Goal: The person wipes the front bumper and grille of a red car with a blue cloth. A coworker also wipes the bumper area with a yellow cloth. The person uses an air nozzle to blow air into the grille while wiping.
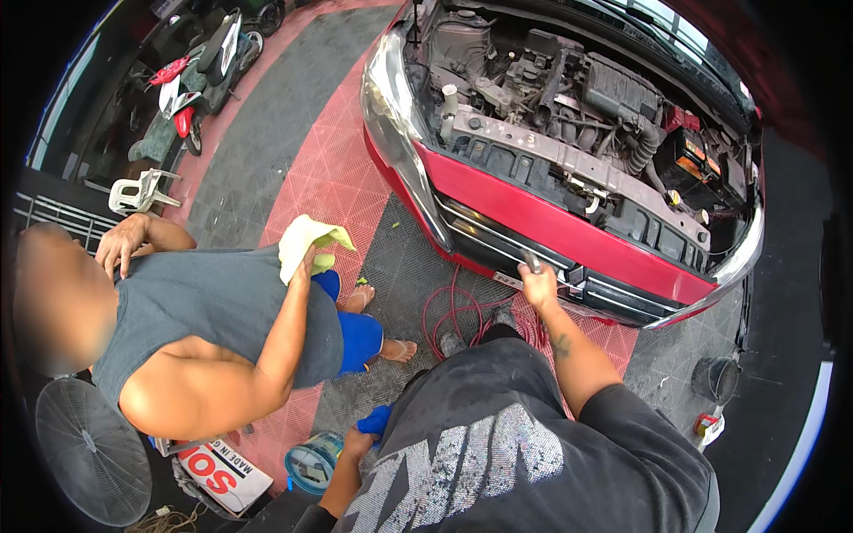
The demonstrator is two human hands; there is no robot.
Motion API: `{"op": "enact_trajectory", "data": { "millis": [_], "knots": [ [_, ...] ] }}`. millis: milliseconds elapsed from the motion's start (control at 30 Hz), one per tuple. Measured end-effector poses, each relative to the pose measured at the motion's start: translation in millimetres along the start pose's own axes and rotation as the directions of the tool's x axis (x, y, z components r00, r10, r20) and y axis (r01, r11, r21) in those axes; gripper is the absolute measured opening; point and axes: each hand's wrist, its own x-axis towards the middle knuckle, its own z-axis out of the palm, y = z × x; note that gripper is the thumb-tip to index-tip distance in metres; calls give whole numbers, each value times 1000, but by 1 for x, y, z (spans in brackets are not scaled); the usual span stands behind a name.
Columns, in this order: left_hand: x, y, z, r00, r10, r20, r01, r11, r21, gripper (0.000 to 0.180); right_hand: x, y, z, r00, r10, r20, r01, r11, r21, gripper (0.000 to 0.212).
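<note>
My right hand (538, 286) is closed around a short grey tool (531, 262) whose kind I cannot make out. It is held in front of the black grille (498, 238) of a red car (551, 191); whether the tool touches the grille I cannot tell. Low at my left side, my left hand (357, 442) grips a bunched blue cloth (377, 419). The car's hood is up, and the engine (569, 98) lies bare behind the red front panel.
A person in a grey sleeveless shirt (213, 302) stands close on my left, holding a yellow cloth (309, 244). A red hose (458, 306) coils around my feet. Nearby are a fan (93, 453), a blue bucket (313, 464), a black bucket (716, 379), a white chair (142, 191) and a motorcycle (200, 84).
</note>
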Motion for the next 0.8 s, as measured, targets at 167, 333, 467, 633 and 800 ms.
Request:
{"op": "enact_trajectory", "data": {
  "millis": [167, 333, 467, 633, 800],
  "knots": [
    [7, -18, 13, 999, -39, 23, 38, 998, 47, 51, 3, -27, 3, 997, 21, 68, -18, 999, -42, 42],
    [-9, 5, 25, 996, 68, 51, -58, 983, -173, 50, 14, -40, 7, 997, 2, 72, -3, 1000, 3, 41],
    [-22, 39, 27, 984, 31, -174, -49, 994, -101, 40, 12, -59, 8, 984, -39, 171, 43, 999, -19, 38],
    [23, 132, 16, 899, 278, -338, -330, 938, -107, 44, 20, -64, 9, 977, -70, 202, 73, 997, -7, 37],
    [58, 310, -4, 906, 219, -363, -410, 669, -620, 43, 23, -73, 14, 970, -23, 240, 21, 1000, 10, 38]
  ]
}}
